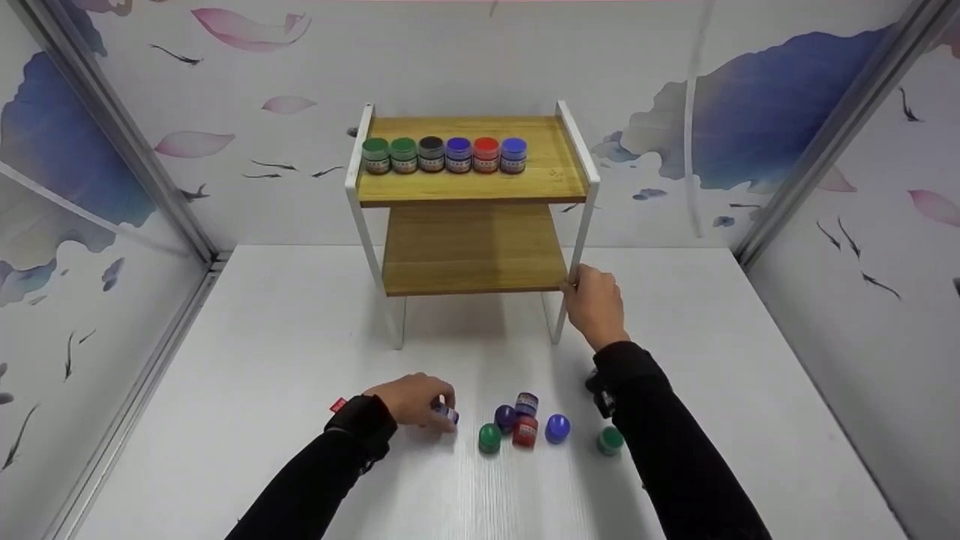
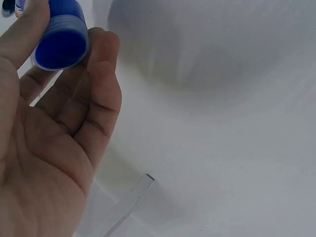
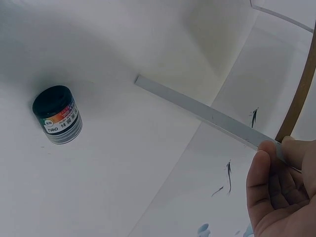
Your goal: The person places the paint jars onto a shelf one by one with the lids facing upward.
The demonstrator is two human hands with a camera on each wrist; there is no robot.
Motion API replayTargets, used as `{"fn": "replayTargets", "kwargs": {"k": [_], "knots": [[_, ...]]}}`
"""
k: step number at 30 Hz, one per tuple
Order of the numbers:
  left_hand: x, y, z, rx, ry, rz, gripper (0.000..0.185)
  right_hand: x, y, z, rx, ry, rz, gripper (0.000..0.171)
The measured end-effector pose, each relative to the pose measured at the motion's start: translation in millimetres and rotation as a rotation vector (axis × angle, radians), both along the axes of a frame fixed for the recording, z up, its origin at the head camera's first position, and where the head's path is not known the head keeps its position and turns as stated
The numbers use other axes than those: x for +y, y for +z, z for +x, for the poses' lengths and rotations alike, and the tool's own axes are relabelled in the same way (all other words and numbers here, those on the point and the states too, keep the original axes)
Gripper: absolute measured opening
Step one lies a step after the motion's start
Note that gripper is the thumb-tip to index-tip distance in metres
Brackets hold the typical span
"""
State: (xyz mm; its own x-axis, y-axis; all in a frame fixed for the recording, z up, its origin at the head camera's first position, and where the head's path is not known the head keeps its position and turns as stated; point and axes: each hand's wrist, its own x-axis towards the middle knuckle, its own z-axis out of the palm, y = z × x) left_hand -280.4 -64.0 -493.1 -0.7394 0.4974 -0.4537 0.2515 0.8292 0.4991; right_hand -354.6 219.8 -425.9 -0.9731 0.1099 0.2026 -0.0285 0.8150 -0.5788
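Note:
A small blue paint jar (image 2: pixel 61 47) is pinched between the thumb and fingers of my left hand (image 1: pixel 416 401), low over the white table. My right hand (image 1: pixel 598 307) grips the white right front leg (image 3: pixel 197 106) of a two-tier wooden shelf (image 1: pixel 559 154), close to the lower board. Along the upper board stands a row of paint jars: two green, a black jar (image 1: pixel 431 154), a blue one, a red jar (image 1: pixel 486 156) and a lighter blue jar (image 1: pixel 514 156). The lower board (image 1: pixel 472 251) bears no jars.
Between my hands lie several loose jars, among them a green jar (image 1: pixel 490 439), a red jar (image 1: pixel 525 432) and a blue jar (image 1: pixel 557 428). Another green jar (image 1: pixel 610 441) is beside my right forearm. A dark-lidded jar (image 3: pixel 57 114) stands near the shelf leg. Patterned walls (image 1: pixel 480 60) enclose the table.

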Motion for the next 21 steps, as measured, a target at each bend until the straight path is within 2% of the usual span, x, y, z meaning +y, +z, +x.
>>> {"fn": "replayTargets", "kwargs": {"k": [4,11,21], "knots": [[1.8,-1.0,-1.0,-0.033,-0.015,0.045,0.023,0.1,-0.6,-0.1,-0.004,0.005,-0.005,0.014],[3.5,0.3,-2.2,0.049,-0.094,-0.011,0.026,0.5,-1.4,-1.1,0.015,0.005,0.005,0.014],[5.6,3.5,-4.0,0.009,-0.060,-0.028,0.026,-0.2,-1.0,-1.4,-0.006,-0.004,0.004,0.015]]}}
